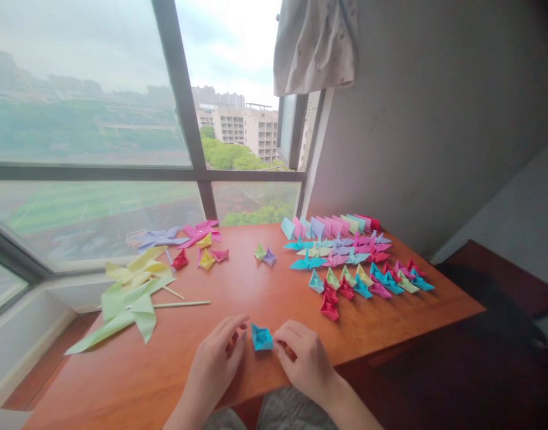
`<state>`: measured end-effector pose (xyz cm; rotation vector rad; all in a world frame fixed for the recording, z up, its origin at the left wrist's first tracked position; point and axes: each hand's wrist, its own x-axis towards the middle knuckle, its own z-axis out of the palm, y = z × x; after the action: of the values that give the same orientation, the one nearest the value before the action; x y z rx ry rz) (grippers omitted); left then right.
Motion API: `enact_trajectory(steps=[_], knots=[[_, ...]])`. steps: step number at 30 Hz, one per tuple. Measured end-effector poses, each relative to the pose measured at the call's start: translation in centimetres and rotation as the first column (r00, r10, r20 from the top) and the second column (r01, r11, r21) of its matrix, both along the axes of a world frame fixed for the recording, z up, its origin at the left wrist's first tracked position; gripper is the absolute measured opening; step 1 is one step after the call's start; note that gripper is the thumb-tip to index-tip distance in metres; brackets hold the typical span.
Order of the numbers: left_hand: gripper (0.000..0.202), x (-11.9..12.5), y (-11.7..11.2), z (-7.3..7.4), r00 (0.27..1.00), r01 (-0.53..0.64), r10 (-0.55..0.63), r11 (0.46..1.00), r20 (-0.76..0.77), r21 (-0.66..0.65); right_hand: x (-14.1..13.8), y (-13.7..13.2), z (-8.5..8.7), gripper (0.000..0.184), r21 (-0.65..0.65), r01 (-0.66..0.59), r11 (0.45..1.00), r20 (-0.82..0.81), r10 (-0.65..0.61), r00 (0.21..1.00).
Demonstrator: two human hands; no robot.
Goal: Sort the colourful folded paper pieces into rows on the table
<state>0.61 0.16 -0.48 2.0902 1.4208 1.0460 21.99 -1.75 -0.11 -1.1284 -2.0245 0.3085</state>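
A small blue folded paper piece (261, 337) lies near the front edge of the wooden table (238, 292), between my two hands. My left hand (218, 358) has its fingers curled and pinched at the piece's left side. My right hand (303, 357) pinches its right edge with bent fingers. Both wrists rest at the table's front edge.
Rows of several coloured origami pieces (354, 263) cover the right half of the table. Green and yellow paper pinwheels on sticks (131, 298) lie at the left, with purple and pink ones (179, 236) by the window. Two small folded pieces (265, 255) sit mid-table.
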Motion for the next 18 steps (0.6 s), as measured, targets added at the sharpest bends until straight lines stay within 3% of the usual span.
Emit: enact_trajectory(steps=[3,5,10,13,18], knots=[[0.026,-0.2,-0.1,-0.2,0.998,-0.048,0.049,0.999,0.027,-0.013,1.5,-1.2,0.7,0.015,0.060,0.063,0.996,-0.081,-0.058,0.995],[0.022,-0.3,-0.1,-0.2,0.998,-0.050,0.050,0.999,0.026,-0.015,3.6,-1.9,1.5,0.014,0.125,0.170,0.977,-0.118,-0.156,0.981],[0.023,-0.2,-0.1,-0.2,0.998,-0.067,0.067,0.998,-0.006,-0.020,10.6,-2.6,2.7,0.010,0.275,0.464,0.842,-0.061,-0.466,0.883],[0.023,-0.1,-0.2,-0.3,0.997,-0.067,0.066,0.998,-0.029,-0.016,13.7,-2.3,1.5,0.012,0.303,0.517,0.801,0.016,-0.547,0.837],[0.023,-0.2,-0.2,-0.2,0.998,-0.053,0.053,0.999,-0.035,-0.003,15.4,-1.2,-1.5,0.016,0.283,0.498,0.820,0.133,-0.547,0.826]])
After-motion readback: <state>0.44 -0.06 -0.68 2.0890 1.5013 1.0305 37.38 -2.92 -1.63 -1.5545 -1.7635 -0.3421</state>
